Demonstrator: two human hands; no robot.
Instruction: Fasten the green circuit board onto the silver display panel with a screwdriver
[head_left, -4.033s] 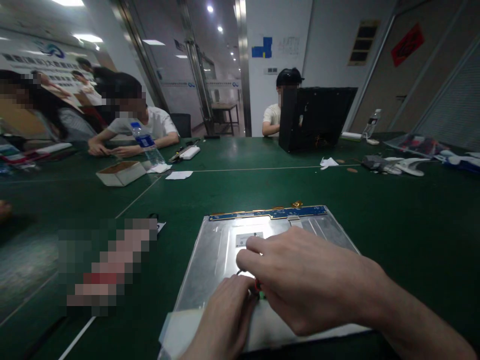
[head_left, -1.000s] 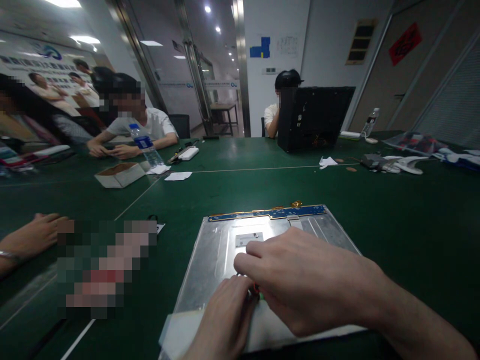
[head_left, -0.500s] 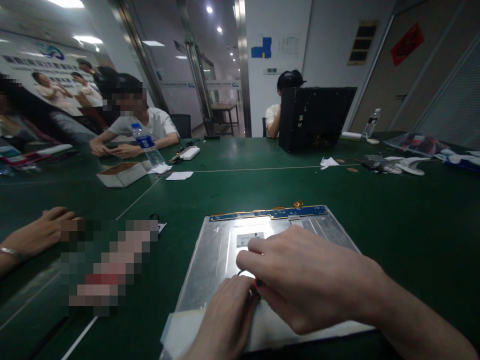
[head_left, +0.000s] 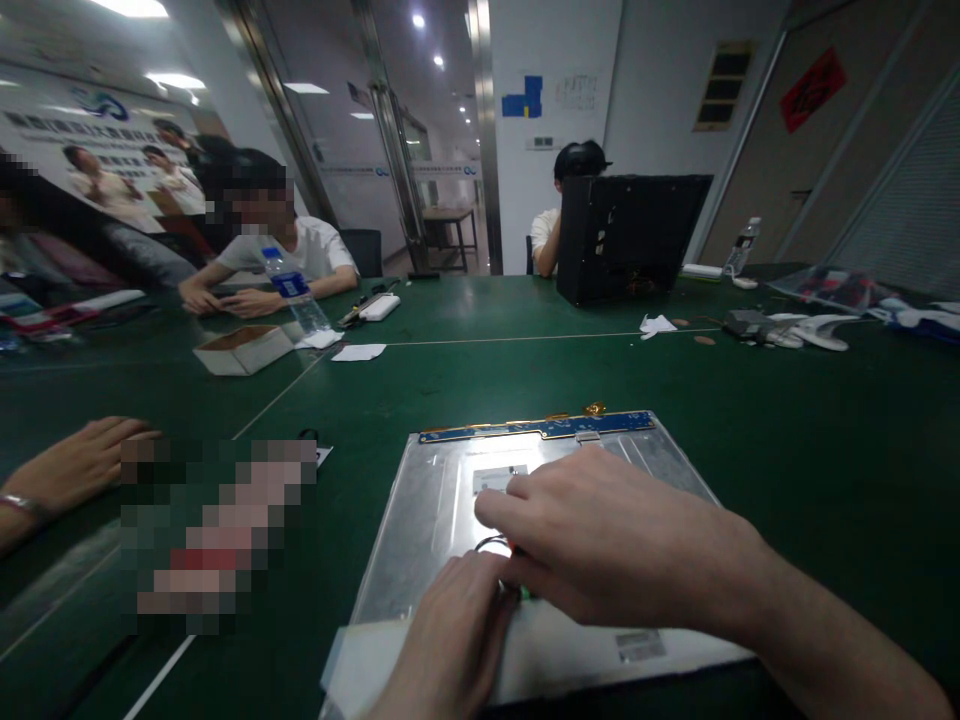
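Observation:
A flat display panel point(head_left: 409, 520) lies metal back up on the table, with a blue circuit strip point(head_left: 487, 432) along its far edge. My left hand point(head_left: 457, 630) rests low on the panel, its fingers curled inward and partly hidden. Over the panel's middle, my right hand point(head_left: 615, 545) is closed in a pinch against the left fingertips. A bit of orange-red shows between the two hands, with a thin dark wire point(head_left: 491, 541) looping out. Below it peeks a small green piece point(head_left: 525, 593). What exactly each hand grips is hidden.
Another person's hand point(head_left: 82, 465) rests at the left, beside a blurred-out patch. Across the green table point(head_left: 465, 375) stand an open box point(head_left: 244, 355), a water bottle point(head_left: 296, 290) and a large black casing point(head_left: 637, 240). Two people sit on the far side.
My right hand has tilted and lifted slightly, uncovering a label on the panel's near strip and the green piece. More of the wire loop shows. My left hand has barely moved.

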